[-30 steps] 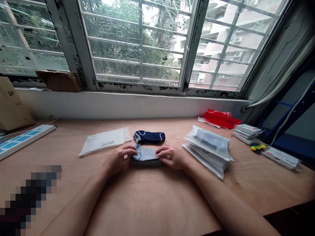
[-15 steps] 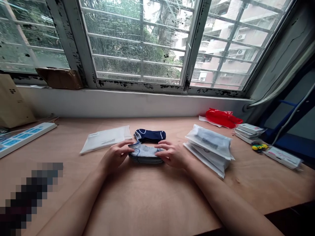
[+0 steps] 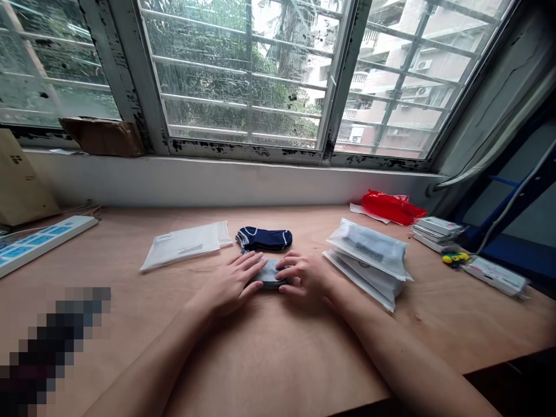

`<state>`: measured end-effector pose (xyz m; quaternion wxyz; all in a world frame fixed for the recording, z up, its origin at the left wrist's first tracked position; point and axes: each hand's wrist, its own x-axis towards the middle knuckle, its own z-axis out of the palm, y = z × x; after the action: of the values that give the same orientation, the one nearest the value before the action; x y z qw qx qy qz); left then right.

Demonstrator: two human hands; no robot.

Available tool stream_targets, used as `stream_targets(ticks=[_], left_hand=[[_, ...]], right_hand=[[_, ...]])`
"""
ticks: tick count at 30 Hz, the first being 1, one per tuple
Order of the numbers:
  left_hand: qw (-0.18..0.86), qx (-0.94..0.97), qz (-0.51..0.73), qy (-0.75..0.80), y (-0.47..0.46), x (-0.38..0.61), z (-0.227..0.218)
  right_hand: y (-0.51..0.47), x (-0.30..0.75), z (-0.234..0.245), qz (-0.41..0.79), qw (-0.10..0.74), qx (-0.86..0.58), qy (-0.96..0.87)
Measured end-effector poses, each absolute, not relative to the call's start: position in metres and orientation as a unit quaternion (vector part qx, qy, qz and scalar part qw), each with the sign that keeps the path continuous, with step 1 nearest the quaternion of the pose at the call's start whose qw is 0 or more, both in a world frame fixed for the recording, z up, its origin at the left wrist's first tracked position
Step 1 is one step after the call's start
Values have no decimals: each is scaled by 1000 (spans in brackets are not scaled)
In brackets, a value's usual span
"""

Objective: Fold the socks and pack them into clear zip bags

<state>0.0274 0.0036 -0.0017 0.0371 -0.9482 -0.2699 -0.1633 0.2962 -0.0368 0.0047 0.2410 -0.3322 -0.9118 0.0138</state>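
Observation:
A folded stack of grey socks [image 3: 270, 271] lies on the wooden table [image 3: 260, 359] in front of me, partly covered by both hands. My left hand [image 3: 230, 284] rests flat over its left part, fingers stretched out. At the right end, my right hand [image 3: 306, 277] curves round the stack, its fingertips on top and its thumb at the near edge. Just behind the grey stack is a folded bundle of navy socks [image 3: 269, 239] with white trim, which neither hand holds.
Left of the socks lies a flat frosted bag [image 3: 185, 246]. To the right, filled frosted zip bags [image 3: 369, 249] overlap. Farther right are a red plastic bag [image 3: 391, 207], white packaged boxes [image 3: 497, 275] and a yellow-black item [image 3: 455, 259]. A power strip [image 3: 47, 240] stands at far left.
My left hand has moved right from the left end of the grey socks and now lies flat over them. My right hand stays at the right end, with its fingers slightly more curled.

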Motion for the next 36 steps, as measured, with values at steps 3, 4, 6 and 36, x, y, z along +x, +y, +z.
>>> stream_targets(ticks=[3, 4, 6, 36], left_hand=[[25, -951, -130, -281, 3, 33, -11], [24, -952, -129, -278, 3, 33, -13], [23, -953, -135, -270, 2, 32, -16], [-333, -832, -300, -328, 5, 15, 5]], right_hand=[[-38, 286, 10, 2, 247, -372, -895], [-39, 281, 12, -6, 255, -389, -885], [-40, 268, 12, -15, 263, -416, -871], [-48, 266, 17, 18, 241, -464, -852]])
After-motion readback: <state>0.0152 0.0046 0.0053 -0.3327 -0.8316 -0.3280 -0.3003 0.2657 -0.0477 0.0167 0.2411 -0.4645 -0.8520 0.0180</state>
